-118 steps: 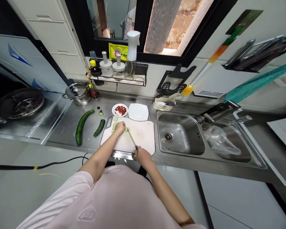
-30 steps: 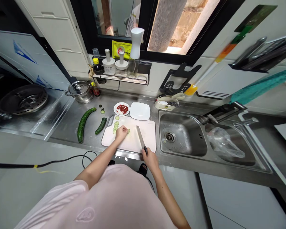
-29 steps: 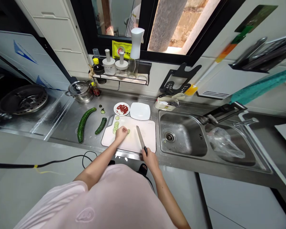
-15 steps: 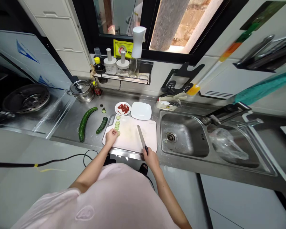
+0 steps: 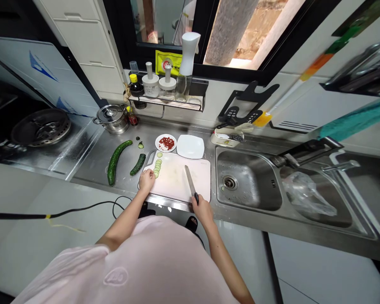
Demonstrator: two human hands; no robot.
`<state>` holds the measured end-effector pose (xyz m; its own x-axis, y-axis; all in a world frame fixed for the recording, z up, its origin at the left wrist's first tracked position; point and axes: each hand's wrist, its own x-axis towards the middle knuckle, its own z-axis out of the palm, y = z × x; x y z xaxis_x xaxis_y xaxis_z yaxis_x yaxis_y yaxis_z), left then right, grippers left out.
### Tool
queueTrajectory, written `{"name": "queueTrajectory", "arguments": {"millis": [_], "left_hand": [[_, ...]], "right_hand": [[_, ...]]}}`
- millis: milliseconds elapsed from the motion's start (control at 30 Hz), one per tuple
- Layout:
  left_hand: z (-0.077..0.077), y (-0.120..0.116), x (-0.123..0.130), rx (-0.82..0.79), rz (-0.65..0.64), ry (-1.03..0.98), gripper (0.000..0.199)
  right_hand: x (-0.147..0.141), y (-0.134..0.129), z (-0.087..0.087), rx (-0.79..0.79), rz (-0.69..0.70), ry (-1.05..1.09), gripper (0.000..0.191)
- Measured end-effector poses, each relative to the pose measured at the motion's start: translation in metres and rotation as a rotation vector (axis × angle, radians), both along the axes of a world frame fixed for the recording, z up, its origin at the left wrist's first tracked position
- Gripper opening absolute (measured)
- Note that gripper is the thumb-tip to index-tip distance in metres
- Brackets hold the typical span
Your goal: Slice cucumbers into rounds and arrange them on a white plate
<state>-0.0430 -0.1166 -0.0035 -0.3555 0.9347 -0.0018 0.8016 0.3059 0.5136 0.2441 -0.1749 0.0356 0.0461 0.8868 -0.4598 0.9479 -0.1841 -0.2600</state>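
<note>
My right hand [image 5: 202, 207] is wrapped round the black handle of a knife [image 5: 191, 181], whose blade rests over the right half of a white cutting board [image 5: 174, 192]. At the board's left edge is my left hand [image 5: 147, 180], fingers drawn together beside a row of overlapping cucumber slices [image 5: 158, 165]. Whether those fingertips pinch anything is too small to tell. One slice [image 5: 159, 155] lies apart above the row. Left of the board are a short cucumber piece [image 5: 137, 164] and a long whole cucumber [image 5: 115, 162].
Behind the board stand a plate of chopped red pieces [image 5: 166, 143] and a white square plate [image 5: 190, 147]. A steel pot [image 5: 112, 119] is at the back left, a pan [image 5: 41, 126] further left. To the right is a sink [image 5: 247, 181]; a shelf [image 5: 167, 101] holds bottles.
My left hand has drawn slightly back and left from the slices, and the lowest slices now sit closer together in the row. The camera view has shifted a little. The knife stays about where it was.
</note>
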Motion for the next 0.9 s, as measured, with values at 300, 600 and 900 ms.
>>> {"name": "queueTrajectory", "arguments": {"millis": [300, 600, 900], "left_hand": [[0.002, 0.02, -0.007, 0.113, 0.034, -0.023, 0.018], [0.008, 0.078, -0.006, 0.051, 0.014, 0.024, 0.031], [0.008, 0.113, 0.001, -0.06, -0.1, 0.168, 0.036]], "right_hand": [[0.001, 0.0, -0.001, 0.003, 0.008, 0.005, 0.044], [0.004, 0.001, -0.005, 0.014, 0.016, 0.015, 0.043], [0.005, 0.002, -0.006, 0.007, 0.014, 0.018, 0.043]]}}
